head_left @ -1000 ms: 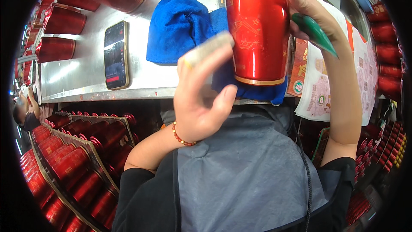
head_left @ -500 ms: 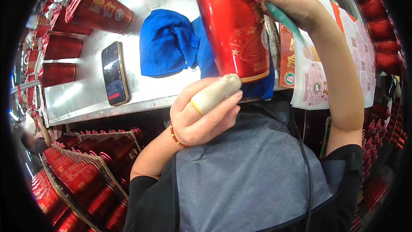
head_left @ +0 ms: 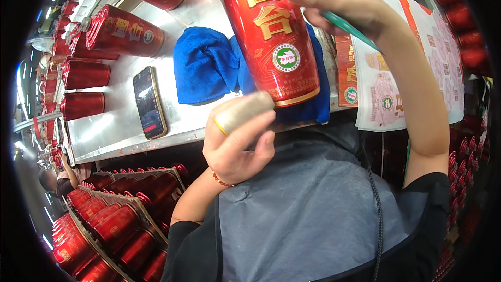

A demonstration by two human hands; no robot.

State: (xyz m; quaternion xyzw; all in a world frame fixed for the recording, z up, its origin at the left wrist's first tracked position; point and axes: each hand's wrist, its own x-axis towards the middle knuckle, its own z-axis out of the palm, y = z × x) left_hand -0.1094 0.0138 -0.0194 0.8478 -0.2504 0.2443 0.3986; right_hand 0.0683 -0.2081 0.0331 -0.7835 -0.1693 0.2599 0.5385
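While the red can (head_left: 271, 44) slants across a blue cloth (head_left: 203, 68) on the metal table (head_left: 115, 133), its gold-rimmed base points toward five o'clock, nearest the person's apron (head_left: 302, 198).

From the can's middle, the left hand (head_left: 228, 149) sits at seven o'clock. Its fingers are loosely bent, with the thumb (head_left: 265, 146) spread away from them, and nothing is pinched between. The forefinger, in a pale finger sleeve (head_left: 245, 115), reaches toward one o'clock, its tip just beside the base rim; whether it touches cannot be told.

The right hand (head_left: 352, 9) is at two o'clock, holding a green tool (head_left: 350, 30) against its palm, with the tool's end pointing toward four o'clock. Its fingers reach to the can's upper right edge, but they are blurred, so whether they press on it cannot be told.

A phone (head_left: 150, 103) lies at eight o'clock, more red cans (head_left: 125, 31) stand at nine, and printed white sheets (head_left: 383, 94) lie at four.
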